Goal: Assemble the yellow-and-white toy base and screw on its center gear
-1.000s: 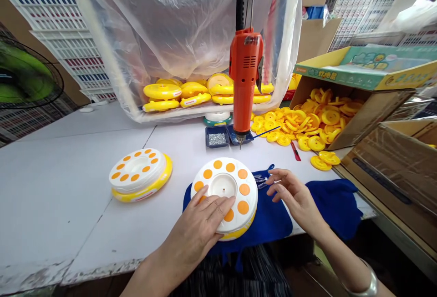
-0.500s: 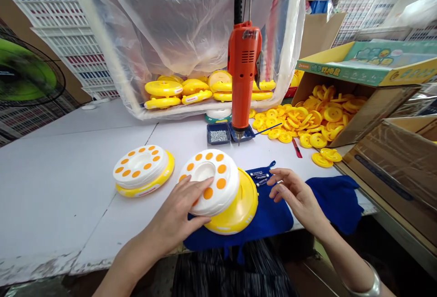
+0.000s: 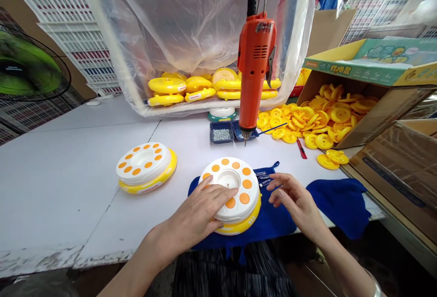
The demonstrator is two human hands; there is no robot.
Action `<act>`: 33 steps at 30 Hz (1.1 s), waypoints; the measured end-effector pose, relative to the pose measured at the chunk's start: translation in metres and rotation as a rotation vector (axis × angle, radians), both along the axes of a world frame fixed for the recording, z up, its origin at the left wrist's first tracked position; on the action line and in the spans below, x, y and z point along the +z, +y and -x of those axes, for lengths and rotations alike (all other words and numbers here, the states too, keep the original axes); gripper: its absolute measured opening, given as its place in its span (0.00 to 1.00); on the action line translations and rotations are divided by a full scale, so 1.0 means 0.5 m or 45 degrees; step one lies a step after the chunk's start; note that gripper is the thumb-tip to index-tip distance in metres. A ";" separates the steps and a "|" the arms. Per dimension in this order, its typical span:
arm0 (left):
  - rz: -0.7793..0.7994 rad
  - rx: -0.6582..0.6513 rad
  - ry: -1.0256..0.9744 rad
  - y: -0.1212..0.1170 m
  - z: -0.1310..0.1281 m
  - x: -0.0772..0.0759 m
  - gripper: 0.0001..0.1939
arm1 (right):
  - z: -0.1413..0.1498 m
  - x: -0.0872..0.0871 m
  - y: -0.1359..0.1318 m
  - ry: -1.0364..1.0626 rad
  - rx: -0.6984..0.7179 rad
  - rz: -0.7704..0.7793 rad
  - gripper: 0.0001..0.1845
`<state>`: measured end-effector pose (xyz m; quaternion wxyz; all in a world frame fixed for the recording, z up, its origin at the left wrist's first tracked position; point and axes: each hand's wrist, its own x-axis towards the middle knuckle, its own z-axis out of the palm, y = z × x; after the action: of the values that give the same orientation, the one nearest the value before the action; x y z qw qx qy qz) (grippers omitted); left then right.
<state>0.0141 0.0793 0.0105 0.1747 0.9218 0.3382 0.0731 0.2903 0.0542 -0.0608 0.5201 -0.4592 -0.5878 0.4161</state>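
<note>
White lid [image 3: 229,172] now sits flat on yellow base [image 3: 242,226].

The left hand [image 3: 200,208] lies flat on a white disc [image 3: 237,191] with orange dots, seated on a yellow base [image 3: 237,229] atop a blue cloth [image 3: 276,224]. The right hand [image 3: 296,203] hovers open just beside it, below an orange electric screwdriver [image 3: 256,69] hanging over the bench [image 3: 68,188].

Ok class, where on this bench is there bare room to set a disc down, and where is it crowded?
Bare white tabletop lies left of the left orange-dotted disc and between it and the blue cloth. Crowded: back right, where yellow discs pile beside the electric screwdriver.
</note>
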 end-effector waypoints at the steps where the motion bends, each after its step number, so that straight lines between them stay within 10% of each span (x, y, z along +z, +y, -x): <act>1: -0.002 -0.001 -0.002 -0.001 0.002 0.002 0.34 | 0.003 0.000 0.002 -0.014 -0.006 -0.009 0.14; 5: -0.007 0.061 -0.089 -0.012 0.023 0.008 0.38 | 0.019 0.001 0.010 -0.182 -0.088 -0.110 0.13; 13: 0.026 0.919 -0.621 -0.045 0.067 -0.062 0.25 | 0.036 -0.007 0.025 -0.376 -0.101 -0.318 0.16; 27: 0.314 1.050 -0.882 0.021 0.022 -0.127 0.25 | 0.069 -0.041 0.041 -0.557 -0.023 -0.248 0.23; 33: 0.343 1.037 -0.868 -0.115 0.070 -0.053 0.20 | -0.001 0.017 -0.064 -0.500 0.049 -0.053 0.17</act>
<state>-0.0209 0.0218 -0.0162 0.3484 0.6100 0.5984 0.3854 0.2909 0.0222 -0.0521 0.3967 -0.5096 -0.6950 0.3161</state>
